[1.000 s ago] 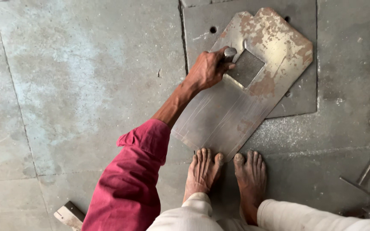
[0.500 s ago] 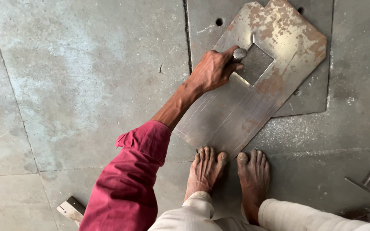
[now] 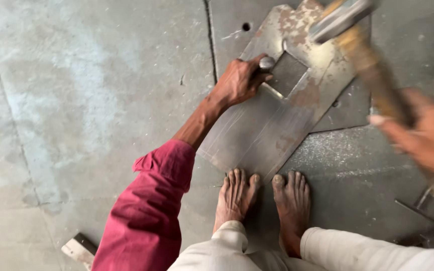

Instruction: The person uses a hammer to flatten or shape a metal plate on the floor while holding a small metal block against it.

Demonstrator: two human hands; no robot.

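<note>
Two hands: both gripping tools
Left hand (image 3: 237, 80): fist around chisel (image 3: 266, 63), on metal plate (image 3: 277, 110)
Right hand (image 3: 423, 138): clasps raised hammer (image 3: 357, 35), blurred

Grey concrete floor (image 3: 86, 90), small metal offcut (image 3: 79, 248) at lower left.

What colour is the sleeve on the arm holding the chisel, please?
Deep pink-red sleeve, seen best in the head view.

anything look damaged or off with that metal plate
The metal plate is patchily rusted toward its far end, around the square cutout. It lies askew across a floor plate. Both bare feet stand at its near edge.
</note>
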